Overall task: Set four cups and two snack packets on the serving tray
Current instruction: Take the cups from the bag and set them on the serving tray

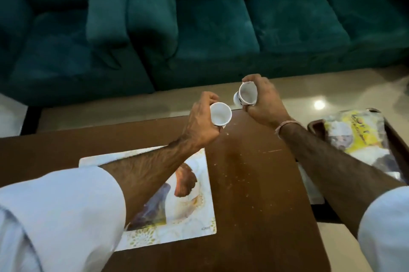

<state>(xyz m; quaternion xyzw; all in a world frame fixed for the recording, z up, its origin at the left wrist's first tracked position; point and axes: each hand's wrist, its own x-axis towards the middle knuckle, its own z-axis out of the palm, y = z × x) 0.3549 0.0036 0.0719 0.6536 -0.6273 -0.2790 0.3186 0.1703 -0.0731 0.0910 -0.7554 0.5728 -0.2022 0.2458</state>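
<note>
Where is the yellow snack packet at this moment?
In the head view, the yellow snack packet lies at the right edge, in the dark serving tray, beside the right forearm.

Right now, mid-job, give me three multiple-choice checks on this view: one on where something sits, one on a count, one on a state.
1. Where is the snack packet?
A. on the placemat
B. on the serving tray at the right edge
C. on the sofa

2. How many white cups are in view?
A. one
B. two
C. four

3. How is the cup in the right hand oriented?
A. tipped so its mouth faces the camera
B. mouth down on the table
C. upright on the tray

Answers:
1 B: the yellow-and-white packet lies within the rim of the dark serving tray.
2 B: the left hand grips one cup, and the right hand's fingers curl round the other cup.
3 A: its open mouth and inside wall show, held above the table.
</note>
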